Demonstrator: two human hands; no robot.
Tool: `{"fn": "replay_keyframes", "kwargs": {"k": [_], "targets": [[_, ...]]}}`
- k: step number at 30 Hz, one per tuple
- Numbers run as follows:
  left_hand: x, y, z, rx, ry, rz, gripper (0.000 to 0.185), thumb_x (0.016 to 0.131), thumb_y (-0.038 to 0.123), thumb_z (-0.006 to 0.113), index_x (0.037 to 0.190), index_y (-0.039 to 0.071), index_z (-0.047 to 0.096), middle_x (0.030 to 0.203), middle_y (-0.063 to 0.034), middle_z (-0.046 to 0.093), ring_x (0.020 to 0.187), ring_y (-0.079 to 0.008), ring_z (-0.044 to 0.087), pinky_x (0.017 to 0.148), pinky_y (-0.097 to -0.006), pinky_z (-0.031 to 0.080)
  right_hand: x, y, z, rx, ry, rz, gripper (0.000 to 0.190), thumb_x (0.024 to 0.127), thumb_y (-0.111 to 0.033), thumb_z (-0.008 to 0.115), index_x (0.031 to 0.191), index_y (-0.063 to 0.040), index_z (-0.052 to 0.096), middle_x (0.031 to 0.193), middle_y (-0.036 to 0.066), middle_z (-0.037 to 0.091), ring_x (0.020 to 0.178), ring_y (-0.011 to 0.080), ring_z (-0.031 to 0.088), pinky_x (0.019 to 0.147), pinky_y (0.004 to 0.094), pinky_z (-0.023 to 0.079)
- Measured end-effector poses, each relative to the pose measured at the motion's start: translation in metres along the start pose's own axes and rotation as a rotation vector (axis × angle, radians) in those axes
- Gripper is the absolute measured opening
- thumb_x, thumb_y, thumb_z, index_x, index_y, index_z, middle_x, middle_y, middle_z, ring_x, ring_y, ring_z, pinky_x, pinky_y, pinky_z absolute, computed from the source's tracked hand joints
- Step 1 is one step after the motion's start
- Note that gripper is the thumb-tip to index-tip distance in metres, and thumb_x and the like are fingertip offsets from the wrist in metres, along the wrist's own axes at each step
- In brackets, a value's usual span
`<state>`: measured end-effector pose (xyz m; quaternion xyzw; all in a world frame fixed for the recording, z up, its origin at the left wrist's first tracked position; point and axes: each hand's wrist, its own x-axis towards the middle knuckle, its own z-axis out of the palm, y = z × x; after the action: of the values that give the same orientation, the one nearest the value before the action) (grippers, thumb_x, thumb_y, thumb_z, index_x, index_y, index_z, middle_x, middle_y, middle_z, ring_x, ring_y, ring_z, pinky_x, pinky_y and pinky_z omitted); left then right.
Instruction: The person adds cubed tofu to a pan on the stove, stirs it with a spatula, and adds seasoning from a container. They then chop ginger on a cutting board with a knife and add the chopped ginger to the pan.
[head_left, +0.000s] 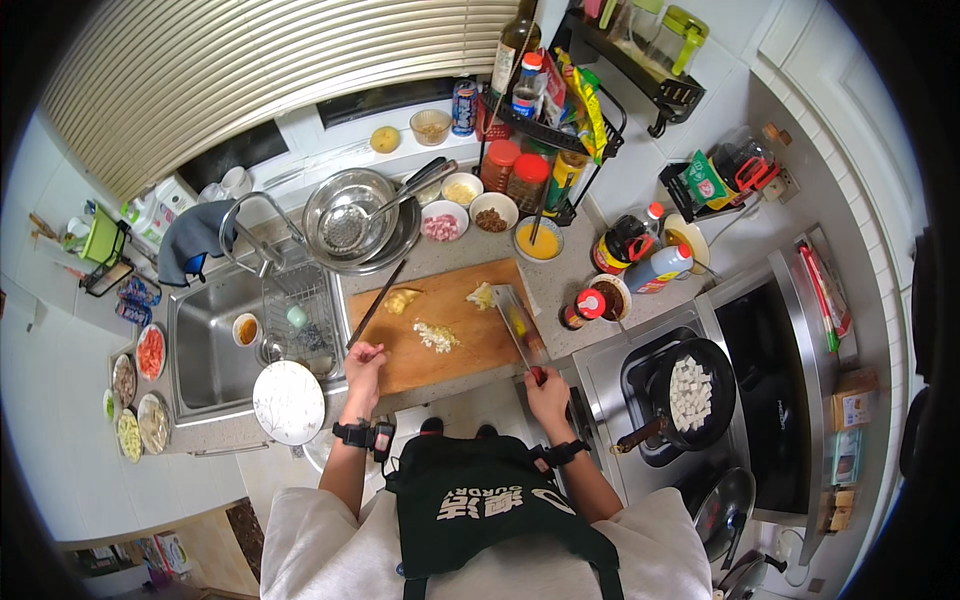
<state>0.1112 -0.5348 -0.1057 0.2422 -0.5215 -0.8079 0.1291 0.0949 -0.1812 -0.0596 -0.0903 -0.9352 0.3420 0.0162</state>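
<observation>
My right hand (547, 394) grips the handle of a kitchen cleaver (517, 319) at the right end of a wooden cutting board (469, 281). Its blade lies against a small heap of pale yellow chopped pieces (481, 296). My left hand (364, 373) is at the board's left front corner, fingers curled. Dark chopsticks (376, 304) slant along the board's left edge, their near end beside that hand; whether the fingers touch them I cannot tell. A knob of ginger (401, 301) and a heap of minced white bits, perhaps garlic (436, 337), lie on the board.
A white plate (288, 403) overlaps the front rim of the sink (217, 330). Bowls of diced meat (444, 222) and beaten egg (540, 241) stand behind the board. At right, a frying pan (690, 394) of white cubes sits on the stove, handle towards me. Sauce bottles (626, 240) crowd the corner.
</observation>
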Motion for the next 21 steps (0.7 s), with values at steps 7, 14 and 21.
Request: {"fn": "replay_keyframes", "kwargs": {"k": [7,14,21], "targets": [[-0.012,0.017,0.002,0.081,-0.008,0.005,0.026,0.081,-0.006,0.064,0.104,0.006,0.062,0.109,-0.0028,0.062,0.106,-0.0129,0.056,0.094,-0.0256,0.043,0.042,-0.005,0.028,-0.078,0.163,-0.148,0.032,0.079,-0.022,0.074,0.094,0.003,0.063,0.084,0.025,0.066,0.081,0.0433,0.064,0.073,0.0482,0.051],[-0.038,0.027,0.004,0.06,-0.048,-0.118,0.013,0.089,0.005,0.061,0.102,0.008,0.063,0.097,0.0012,0.064,0.089,-0.0072,0.06,0.074,-0.022,0.048,0.068,-0.008,0.042,-0.077,0.17,-0.149,0.027,0.076,-0.016,0.076,0.088,0.003,0.061,0.085,0.025,0.064,0.082,0.0439,0.062,0.073,0.049,0.049],[-0.05,0.029,0.005,0.074,-0.052,-0.192,0.011,0.088,0.006,0.064,0.099,0.009,0.064,0.093,0.0032,0.064,0.087,-0.0062,0.059,0.073,-0.0208,0.047,0.088,-0.005,0.052,-0.081,0.166,-0.182,0.028,0.074,-0.013,0.078,0.086,0.006,0.062,0.083,0.025,0.062,0.082,0.0435,0.061,0.074,0.0475,0.049]]}}
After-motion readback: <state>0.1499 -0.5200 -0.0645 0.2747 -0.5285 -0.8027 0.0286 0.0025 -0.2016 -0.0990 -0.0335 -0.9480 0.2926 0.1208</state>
